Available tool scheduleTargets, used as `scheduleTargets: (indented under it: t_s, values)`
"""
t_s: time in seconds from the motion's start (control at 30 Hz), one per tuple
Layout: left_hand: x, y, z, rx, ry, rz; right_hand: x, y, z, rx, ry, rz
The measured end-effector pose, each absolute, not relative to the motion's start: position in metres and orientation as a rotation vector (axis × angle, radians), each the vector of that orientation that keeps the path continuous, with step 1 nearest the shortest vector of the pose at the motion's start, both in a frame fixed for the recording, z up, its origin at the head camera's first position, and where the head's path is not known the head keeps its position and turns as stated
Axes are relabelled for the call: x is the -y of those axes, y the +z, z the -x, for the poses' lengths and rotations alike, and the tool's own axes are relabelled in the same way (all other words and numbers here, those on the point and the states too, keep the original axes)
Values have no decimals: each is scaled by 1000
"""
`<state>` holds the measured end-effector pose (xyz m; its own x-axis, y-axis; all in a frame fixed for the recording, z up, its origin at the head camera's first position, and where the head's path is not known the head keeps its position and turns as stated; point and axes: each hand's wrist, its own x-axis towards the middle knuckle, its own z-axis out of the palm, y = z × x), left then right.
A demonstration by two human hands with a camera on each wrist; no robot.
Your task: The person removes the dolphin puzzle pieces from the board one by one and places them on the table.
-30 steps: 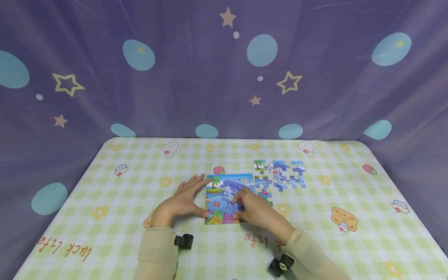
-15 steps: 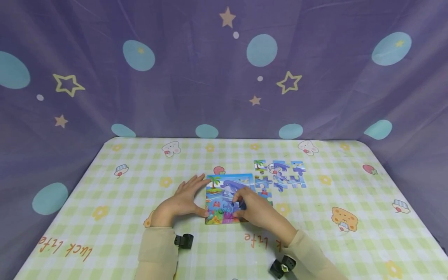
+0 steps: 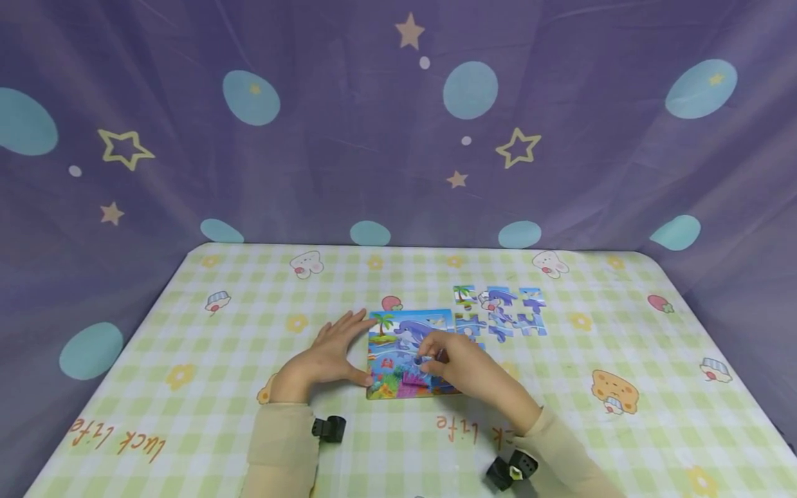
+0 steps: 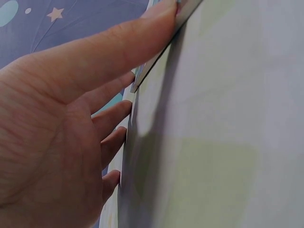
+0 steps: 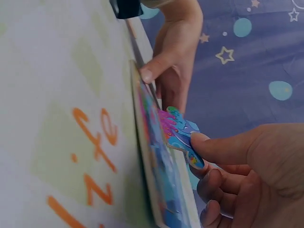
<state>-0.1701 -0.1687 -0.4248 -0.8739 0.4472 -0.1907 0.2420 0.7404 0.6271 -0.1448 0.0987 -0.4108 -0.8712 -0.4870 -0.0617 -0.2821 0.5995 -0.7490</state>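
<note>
A square puzzle board with a dolphin and sea picture lies at the middle of the table. Beside its left edge, my left hand is spread, the thumb resting on the lower left edge. In the left wrist view the fingers reach out straight along the table. My right hand is over the board's lower right part. Between thumb and fingertips it pinches a blue and pink puzzle piece, tilted up from the board. Darker blue backing shows beneath my right hand.
Several loose puzzle pieces lie in rows to the right of and behind the board. A checked cloth covers the table. A purple curtain stands behind it. A black device sits at each wrist.
My right hand has shifted slightly right and lifted, raising the puzzle piece out of the lower right of the picture. My left hand stays at the board's left edge.
</note>
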Motion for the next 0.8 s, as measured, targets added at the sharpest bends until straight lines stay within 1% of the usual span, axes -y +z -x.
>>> scheduleTargets:
  t_s: [0.47,0.8]
  values:
    - [167,-420,168,-2609,871,-530,-140,-388,162,-2578,-1128,712]
    - [168,-424,169,-2604,888,-537,-171,-377,168,-2674,-1107,582]
